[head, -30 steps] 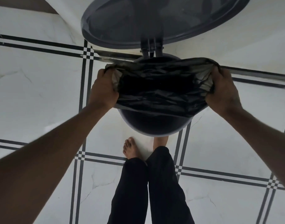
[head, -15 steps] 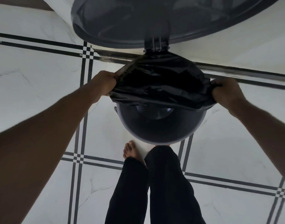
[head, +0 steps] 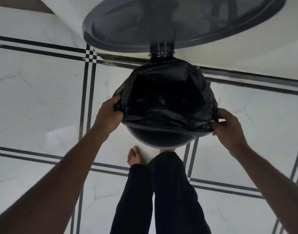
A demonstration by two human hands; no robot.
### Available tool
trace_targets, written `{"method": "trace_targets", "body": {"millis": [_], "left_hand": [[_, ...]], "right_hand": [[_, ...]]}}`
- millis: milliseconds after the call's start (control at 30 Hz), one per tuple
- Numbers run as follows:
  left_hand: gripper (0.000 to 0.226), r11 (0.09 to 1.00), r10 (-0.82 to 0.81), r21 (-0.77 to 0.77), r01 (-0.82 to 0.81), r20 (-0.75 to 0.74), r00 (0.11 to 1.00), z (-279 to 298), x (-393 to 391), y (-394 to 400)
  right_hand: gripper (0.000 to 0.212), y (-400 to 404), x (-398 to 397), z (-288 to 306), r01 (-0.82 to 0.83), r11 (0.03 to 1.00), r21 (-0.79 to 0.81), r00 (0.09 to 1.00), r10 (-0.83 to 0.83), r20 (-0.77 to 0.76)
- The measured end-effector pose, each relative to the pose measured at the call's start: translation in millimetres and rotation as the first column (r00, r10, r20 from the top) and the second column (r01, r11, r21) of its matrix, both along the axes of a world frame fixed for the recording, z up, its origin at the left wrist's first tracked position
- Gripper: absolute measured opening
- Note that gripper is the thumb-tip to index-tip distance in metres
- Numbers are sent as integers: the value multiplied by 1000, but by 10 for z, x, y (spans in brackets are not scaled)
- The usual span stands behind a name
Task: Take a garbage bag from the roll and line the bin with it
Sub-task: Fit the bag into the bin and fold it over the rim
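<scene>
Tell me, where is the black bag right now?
In the head view, the black bag sits mid-frame, spread over the far part of the bin, gripped by the left hand and right hand.

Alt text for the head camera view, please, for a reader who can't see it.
Both hands stretch a black garbage bag over a round dark bin: left hand and right hand grip opposite edges. The near rim is still uncovered; the lid stands open.

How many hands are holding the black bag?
2. The left hand grips the garbage bag at its left edge; the right hand pinches its right edge, both beside the bin.
</scene>
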State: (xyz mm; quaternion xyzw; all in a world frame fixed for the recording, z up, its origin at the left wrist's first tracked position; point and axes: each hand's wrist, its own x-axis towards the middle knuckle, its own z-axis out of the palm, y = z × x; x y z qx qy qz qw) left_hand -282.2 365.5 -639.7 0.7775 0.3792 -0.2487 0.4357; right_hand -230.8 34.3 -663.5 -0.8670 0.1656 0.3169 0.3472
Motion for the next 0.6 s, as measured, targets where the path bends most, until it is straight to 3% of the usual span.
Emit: {"method": "trace_targets", "body": {"millis": [133, 267, 333, 433, 533, 600], "left_hand": [[67, 995, -85, -53, 89, 59, 995, 41, -14, -34], [82, 982, -105, -146, 120, 107, 989, -15, -67, -74], [89, 975, -146, -157, 158, 80, 986, -95, -89, -26], [97, 955, -264, -122, 270, 61, 963, -167, -69, 70], [99, 934, -337, -85, 348, 115, 934, -190, 65, 95], [92, 917, -395, 24, 398, 190, 899, -256, 115, 61]], "right_hand": [[42, 74, -94, 56, 80, 995, 56, 997, -80, 9], [27, 138, -295, 47, 155, 988, -2, 985, -154, 74], [17, 165, -389, -3, 203, 978, 39, 979, -204, 11], [19, 186, -500, -73, 339, 932, 127, 940, -333, -71], [18, 200, -539, -98, 461, 866, 193, 886, -439, -147], [16, 206, -564, -94, 500, 834, 233, 862, -453, -228]]}}
